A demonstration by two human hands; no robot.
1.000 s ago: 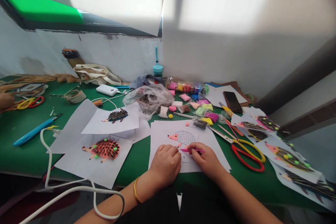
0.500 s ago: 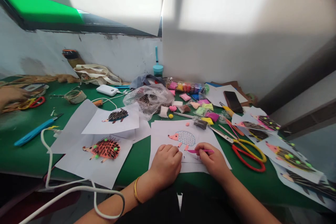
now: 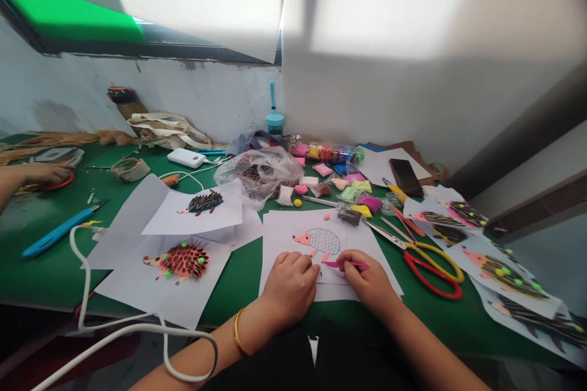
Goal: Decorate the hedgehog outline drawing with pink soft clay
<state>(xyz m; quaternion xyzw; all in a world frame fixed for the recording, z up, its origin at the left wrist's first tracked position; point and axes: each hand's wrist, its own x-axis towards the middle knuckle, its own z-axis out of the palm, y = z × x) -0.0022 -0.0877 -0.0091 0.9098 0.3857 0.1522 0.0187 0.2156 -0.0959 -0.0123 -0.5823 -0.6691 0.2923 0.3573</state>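
Note:
My right hand (image 3: 369, 281) pinches a thin pink stick (image 3: 346, 264), possibly rolled clay, just below and right of a hedgehog drawing (image 3: 318, 242). The drawing has a pink face and a dotted blue body, and it lies on a white sheet (image 3: 279, 238). My left hand (image 3: 291, 284) rests curled on the sheet's lower edge, its fingertips close to the hedgehog's feet. A gold bangle (image 3: 237, 331) circles my left wrist. Nothing shows in the left hand's fingers.
Red-and-yellow scissors (image 3: 433, 269) lie right of the sheet, beside packets of coloured clay (image 3: 342, 186). Finished hedgehog pictures (image 3: 183, 263) lie on both sides. A co-worker's hand (image 3: 46, 174) rests far left on red handles. A white cable (image 3: 80, 275) crosses the green table's front left.
My right hand and the pink stick have shifted slightly right. The co-worker's hand has come in from the left edge onto the red handles.

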